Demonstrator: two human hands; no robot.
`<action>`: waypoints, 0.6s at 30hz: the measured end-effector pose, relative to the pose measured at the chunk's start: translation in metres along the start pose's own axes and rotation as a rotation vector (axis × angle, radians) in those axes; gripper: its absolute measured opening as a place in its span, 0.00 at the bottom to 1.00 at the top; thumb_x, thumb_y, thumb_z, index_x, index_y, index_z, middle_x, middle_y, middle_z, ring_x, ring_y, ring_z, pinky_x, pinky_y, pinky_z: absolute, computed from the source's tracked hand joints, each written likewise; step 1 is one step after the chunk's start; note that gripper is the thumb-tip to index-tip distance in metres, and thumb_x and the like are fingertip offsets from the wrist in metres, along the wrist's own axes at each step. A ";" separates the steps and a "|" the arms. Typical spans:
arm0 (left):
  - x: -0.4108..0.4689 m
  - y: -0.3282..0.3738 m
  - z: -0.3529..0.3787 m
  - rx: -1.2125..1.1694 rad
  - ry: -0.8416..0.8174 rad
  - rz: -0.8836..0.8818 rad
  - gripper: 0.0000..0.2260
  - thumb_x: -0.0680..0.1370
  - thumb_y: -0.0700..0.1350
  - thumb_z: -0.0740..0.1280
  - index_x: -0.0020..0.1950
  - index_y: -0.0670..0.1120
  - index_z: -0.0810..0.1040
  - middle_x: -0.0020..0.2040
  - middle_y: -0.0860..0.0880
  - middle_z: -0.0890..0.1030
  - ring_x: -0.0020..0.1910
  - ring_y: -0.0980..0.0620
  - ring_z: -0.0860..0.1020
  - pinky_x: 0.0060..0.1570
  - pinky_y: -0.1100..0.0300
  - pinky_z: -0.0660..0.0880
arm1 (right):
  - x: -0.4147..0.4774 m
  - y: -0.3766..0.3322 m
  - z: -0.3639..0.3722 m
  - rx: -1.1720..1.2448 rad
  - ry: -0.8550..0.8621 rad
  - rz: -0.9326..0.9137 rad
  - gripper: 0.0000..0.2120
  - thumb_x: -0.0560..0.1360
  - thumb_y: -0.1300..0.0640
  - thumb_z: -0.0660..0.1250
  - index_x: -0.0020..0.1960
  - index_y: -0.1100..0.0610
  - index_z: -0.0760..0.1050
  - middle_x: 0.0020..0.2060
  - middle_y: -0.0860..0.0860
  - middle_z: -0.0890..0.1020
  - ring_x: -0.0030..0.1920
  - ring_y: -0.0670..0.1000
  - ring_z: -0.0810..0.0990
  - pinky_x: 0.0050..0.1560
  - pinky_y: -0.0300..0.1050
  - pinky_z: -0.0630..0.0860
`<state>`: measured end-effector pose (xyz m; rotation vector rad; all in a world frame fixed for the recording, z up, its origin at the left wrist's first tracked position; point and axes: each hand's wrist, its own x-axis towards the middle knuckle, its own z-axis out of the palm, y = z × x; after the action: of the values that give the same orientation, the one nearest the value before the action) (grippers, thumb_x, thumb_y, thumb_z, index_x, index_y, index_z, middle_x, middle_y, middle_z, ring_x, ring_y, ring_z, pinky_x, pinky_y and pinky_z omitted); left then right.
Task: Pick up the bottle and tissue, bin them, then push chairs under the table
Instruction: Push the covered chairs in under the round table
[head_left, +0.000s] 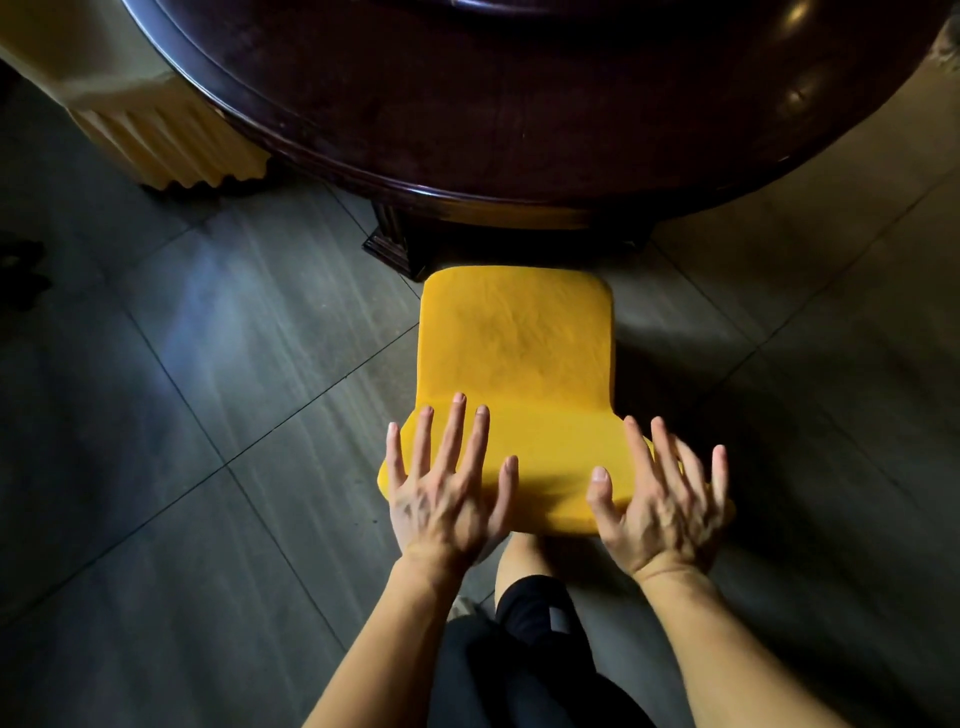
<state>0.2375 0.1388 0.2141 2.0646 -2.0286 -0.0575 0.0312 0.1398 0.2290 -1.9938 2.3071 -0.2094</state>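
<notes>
A yellow chair (519, 353) stands just in front of me, its seat pointing at the dark round table (519, 114). The seat's far edge is close to the table's carved base (395, 244), with the tabletop rim overhanging just beyond it. My left hand (447, 488) lies over the left end of the chair's backrest top, fingers spread. At the right end of the backrest is my right hand (665, 504), fingers also spread and slightly blurred. Neither hand closes around the chair. No bottle or tissue is in view.
Another yellow chair with a ribbed back (171, 145) stands at the upper left, tucked against the table's edge. Grey floor tiles (208, 415) surround the chair. My leg in dark clothing (524, 623) is below the backrest. A dark object (21, 265) sits at the left edge.
</notes>
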 end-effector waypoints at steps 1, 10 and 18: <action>0.001 0.001 0.000 -0.007 0.013 0.013 0.27 0.80 0.63 0.58 0.74 0.51 0.74 0.76 0.47 0.72 0.75 0.40 0.70 0.74 0.36 0.59 | 0.002 0.000 -0.001 0.003 0.002 0.003 0.37 0.75 0.37 0.53 0.72 0.58 0.77 0.70 0.63 0.78 0.67 0.64 0.79 0.77 0.69 0.58; 0.035 0.012 0.000 -0.061 0.032 0.025 0.26 0.80 0.64 0.58 0.72 0.52 0.76 0.76 0.48 0.71 0.75 0.41 0.69 0.75 0.37 0.58 | 0.035 0.007 -0.002 0.062 -0.078 0.025 0.39 0.74 0.35 0.50 0.74 0.57 0.75 0.70 0.62 0.79 0.66 0.63 0.80 0.78 0.62 0.59; 0.140 -0.008 0.016 0.048 -0.026 0.033 0.30 0.81 0.68 0.49 0.74 0.55 0.73 0.78 0.48 0.68 0.78 0.42 0.64 0.76 0.33 0.51 | 0.113 -0.030 0.008 0.109 -0.001 0.078 0.38 0.74 0.36 0.52 0.76 0.55 0.74 0.70 0.61 0.79 0.68 0.61 0.79 0.79 0.63 0.56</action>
<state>0.2467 -0.0023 0.2172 2.0688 -2.0988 -0.0301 0.0453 0.0230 0.2287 -1.8492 2.3138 -0.3206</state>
